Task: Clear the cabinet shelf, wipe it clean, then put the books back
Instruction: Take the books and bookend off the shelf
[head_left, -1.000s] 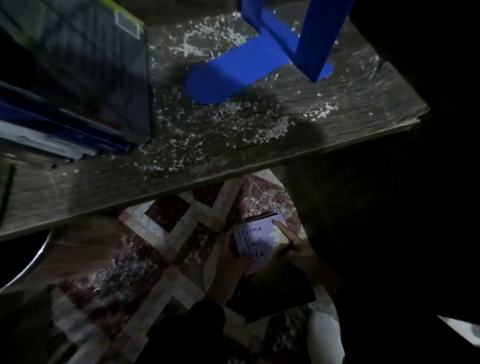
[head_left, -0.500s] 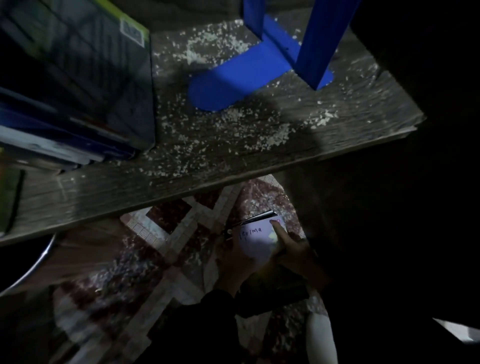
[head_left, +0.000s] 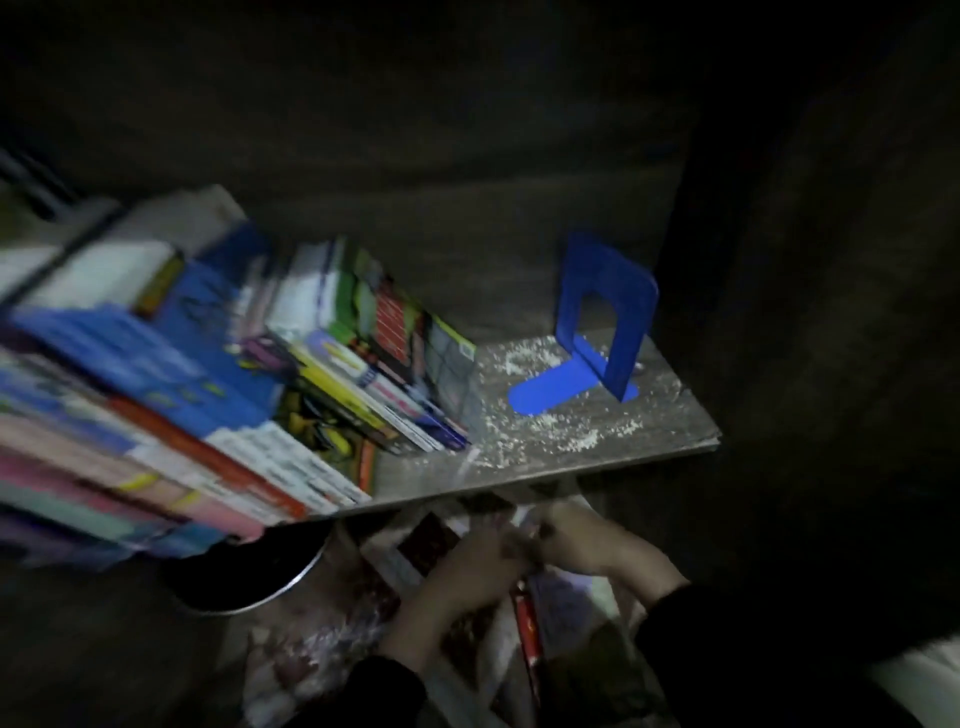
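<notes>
Head view, hands below the shelf. Risk: with the left hand (head_left: 470, 569) and right hand (head_left: 587, 543) both occupied low down, nothing steadies the leaning books (head_left: 234, 395), whose front corners appear to overhang the shelf (head_left: 597, 452). A knock from below could tip them off, and dragging them out could sweep the white crumbs (head_left: 545, 434) over the edge. Pose: both hands meet close together over loose papers (head_left: 566, 592) (blur hides whether the fingers grip anything, or how far they spread). Outward: books fill the shelf's left side, not yet cleared; the blue bookend (head_left: 605, 338) stands well apart at right.
</notes>
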